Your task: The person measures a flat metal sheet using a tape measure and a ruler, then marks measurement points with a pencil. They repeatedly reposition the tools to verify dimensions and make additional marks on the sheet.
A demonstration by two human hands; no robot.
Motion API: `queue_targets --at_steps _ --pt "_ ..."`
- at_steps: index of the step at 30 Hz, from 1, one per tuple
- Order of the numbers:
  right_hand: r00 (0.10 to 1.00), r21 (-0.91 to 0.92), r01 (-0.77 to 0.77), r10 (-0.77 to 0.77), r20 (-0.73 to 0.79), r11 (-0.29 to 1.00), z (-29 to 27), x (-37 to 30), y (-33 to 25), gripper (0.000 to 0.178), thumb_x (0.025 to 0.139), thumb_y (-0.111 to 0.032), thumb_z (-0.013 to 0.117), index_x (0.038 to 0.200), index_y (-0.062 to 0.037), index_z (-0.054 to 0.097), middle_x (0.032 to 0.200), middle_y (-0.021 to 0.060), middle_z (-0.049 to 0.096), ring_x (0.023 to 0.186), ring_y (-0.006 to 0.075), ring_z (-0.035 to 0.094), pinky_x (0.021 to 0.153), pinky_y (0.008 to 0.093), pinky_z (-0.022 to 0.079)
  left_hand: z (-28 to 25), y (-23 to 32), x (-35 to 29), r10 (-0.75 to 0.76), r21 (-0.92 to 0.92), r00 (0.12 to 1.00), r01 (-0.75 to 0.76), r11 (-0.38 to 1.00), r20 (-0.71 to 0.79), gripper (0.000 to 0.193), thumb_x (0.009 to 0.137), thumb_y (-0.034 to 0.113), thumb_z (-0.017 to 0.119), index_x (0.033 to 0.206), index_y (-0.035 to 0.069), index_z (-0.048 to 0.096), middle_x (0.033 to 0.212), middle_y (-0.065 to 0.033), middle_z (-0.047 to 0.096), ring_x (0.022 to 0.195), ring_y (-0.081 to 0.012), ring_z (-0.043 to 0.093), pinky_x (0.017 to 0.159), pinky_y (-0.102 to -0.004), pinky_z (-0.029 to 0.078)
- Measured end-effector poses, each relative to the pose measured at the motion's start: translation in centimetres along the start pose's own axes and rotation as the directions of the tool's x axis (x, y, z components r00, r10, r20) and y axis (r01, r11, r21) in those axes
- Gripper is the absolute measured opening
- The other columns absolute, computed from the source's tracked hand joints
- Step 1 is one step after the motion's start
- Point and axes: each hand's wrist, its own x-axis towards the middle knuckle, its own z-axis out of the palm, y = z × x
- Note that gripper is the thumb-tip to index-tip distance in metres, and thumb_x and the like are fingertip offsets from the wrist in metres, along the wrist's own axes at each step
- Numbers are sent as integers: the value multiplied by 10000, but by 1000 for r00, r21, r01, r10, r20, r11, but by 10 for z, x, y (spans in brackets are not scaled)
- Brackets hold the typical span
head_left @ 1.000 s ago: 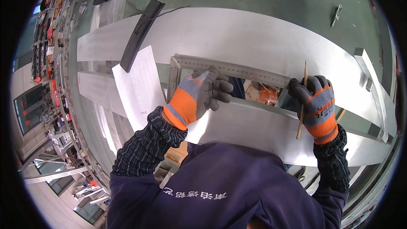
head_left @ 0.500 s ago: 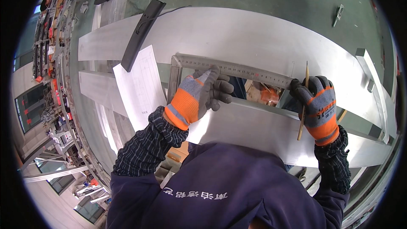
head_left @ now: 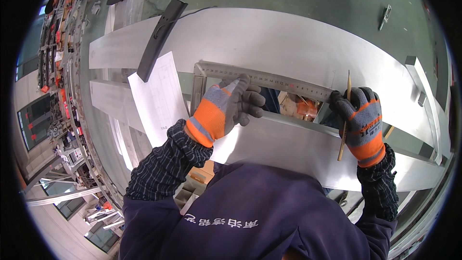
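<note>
A steel try square [head_left: 274, 81] with a marked blade lies across the far silver metal panel [head_left: 269, 33]; its thick stock [head_left: 198, 86] points toward me at the left end. My left hand [head_left: 233, 101], in a grey and orange glove, rests its index fingertip on the blade near the middle. Its other fingers are loosely bent and apart over the near edge. At the blade's right end my gloved right hand [head_left: 358, 118] is closed, fingertips touching the blade's tip. A thin wooden pencil [head_left: 342, 144] stands between its fingers, pointing away from me.
A drawing sheet [head_left: 156, 96] lies left of the square, beside a dark metal bar [head_left: 161, 41] with a cable. The near panel [head_left: 284, 149] is in front of me, across a gap showing items below. A metal channel piece [head_left: 426, 101] rests at the right.
</note>
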Motion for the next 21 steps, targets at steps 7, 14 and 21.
queue_targets --at_steps 7,14,21 --pt "1000 27 -6 7 -13 1000 -5 2 -1 400 768 -63 748 1162 -123 718 945 93 580 928 315 589 786 461 495 2 0 1 -1 13 1000 2 1000 -20 533 1109 499 559 1250 -11 616 926 -84 685 748 -209 700 548 -263 467" --pt "1000 -8 -21 21 8 1000 1 0 2 384 765 -101 763 1144 -138 709 934 90 581 911 300 592 784 451 488 5 4 0 -7 91 995 16 996 -102 459 1105 477 578 1183 30 645 884 -63 704 702 -189 692 534 -261 473" --pt "1000 -3 -13 13 -3 1000 3 0 1 404 746 -107 782 1140 -143 698 950 89 579 928 297 588 797 455 487 1 1 2 7 76 995 0 997 -96 431 1105 461 586 1180 41 647 870 -51 710 686 -182 693 532 -263 481"
